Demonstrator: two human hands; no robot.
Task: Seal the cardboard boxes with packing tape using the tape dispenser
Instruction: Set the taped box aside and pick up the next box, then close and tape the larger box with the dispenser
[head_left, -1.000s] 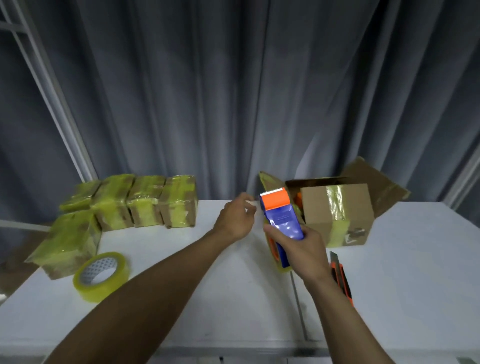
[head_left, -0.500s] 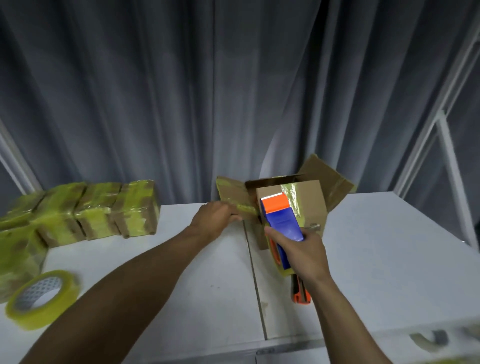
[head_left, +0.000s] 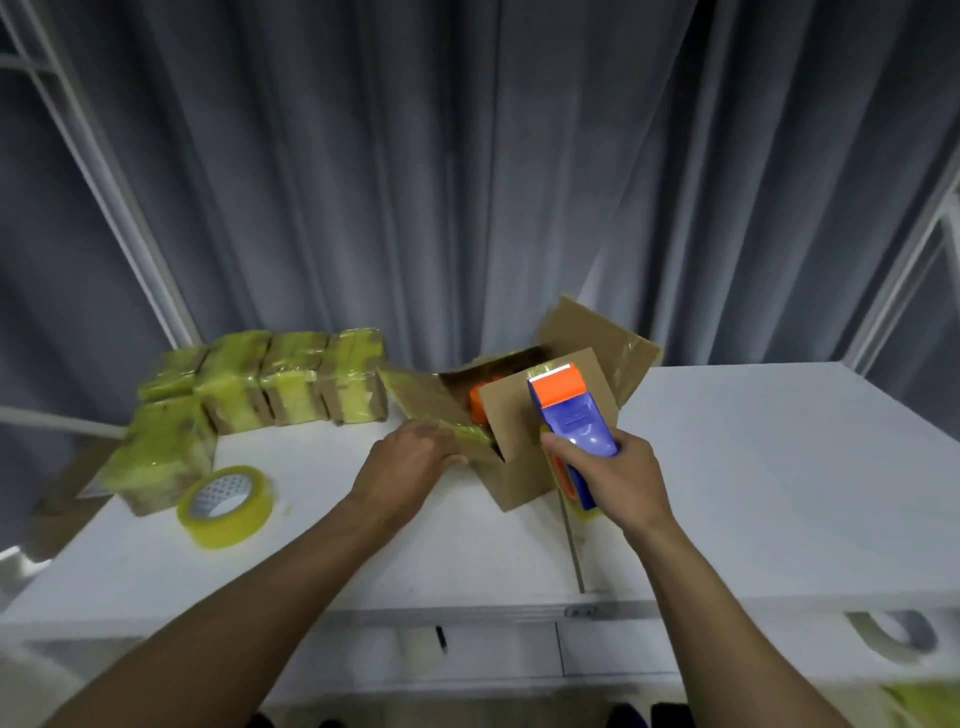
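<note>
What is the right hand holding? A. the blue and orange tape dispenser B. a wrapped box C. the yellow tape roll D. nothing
A: the right hand grips the blue and orange tape dispenser by the open cardboard box, while the yellow tape roll lies untouched on the table.

Matt brown cardboard box (head_left: 524, 457), glossy plastic tape dispenser (head_left: 571, 421), smooth white table (head_left: 779, 493)
</note>
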